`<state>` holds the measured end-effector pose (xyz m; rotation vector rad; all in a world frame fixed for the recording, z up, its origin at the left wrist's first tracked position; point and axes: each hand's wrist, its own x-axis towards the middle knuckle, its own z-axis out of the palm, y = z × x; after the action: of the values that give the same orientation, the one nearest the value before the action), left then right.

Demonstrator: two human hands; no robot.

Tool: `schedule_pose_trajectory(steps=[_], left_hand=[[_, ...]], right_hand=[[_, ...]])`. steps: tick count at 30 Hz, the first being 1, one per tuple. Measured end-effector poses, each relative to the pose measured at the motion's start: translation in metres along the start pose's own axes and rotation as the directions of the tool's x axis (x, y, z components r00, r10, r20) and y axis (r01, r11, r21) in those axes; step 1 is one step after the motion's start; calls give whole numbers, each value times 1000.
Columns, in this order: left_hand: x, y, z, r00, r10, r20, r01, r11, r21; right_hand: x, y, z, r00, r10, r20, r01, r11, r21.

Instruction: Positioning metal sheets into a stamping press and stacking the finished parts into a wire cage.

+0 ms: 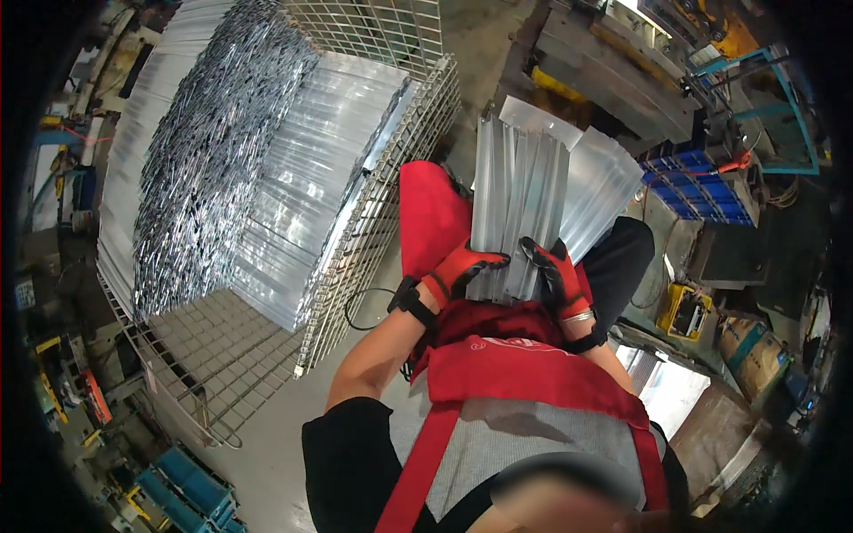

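A bundle of long, shiny metal strips [520,200] stands lengthwise in front of my lap, its near end close to the red apron [533,369]. My left hand [464,269], in a red and black glove, wraps its left side near the bottom. On the right side, my right hand [553,274] grips the same bundle, also gloved; some fingertips are hidden behind the metal. More metal strips [600,182] lie fanned out just beyond and to the right of the bundle, over my dark-trousered right leg [626,258].
At my left stands a wire mesh cage [373,231] with tightly packed rows of metal strips [311,151]. A blue crate [697,182] is at the right, with a yellow container [684,311] nearer. A dark metal bench [613,67] lies ahead, and a thin cable loop [369,308] rests on the floor.
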<state>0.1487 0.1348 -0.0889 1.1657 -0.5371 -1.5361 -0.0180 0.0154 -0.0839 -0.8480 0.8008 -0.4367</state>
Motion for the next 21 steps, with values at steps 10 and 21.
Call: schedule_pose_trajectory(steps=[10, 21], left_hand=[[1, 34, 16, 927, -361, -100, 260, 812, -522], [0, 2, 9, 943, -149, 297, 330, 521, -787]], right_hand=[[-6, -16, 8, 980, -104, 168, 106, 994, -3], [0, -1, -37, 910, -78, 407, 348, 678, -648]])
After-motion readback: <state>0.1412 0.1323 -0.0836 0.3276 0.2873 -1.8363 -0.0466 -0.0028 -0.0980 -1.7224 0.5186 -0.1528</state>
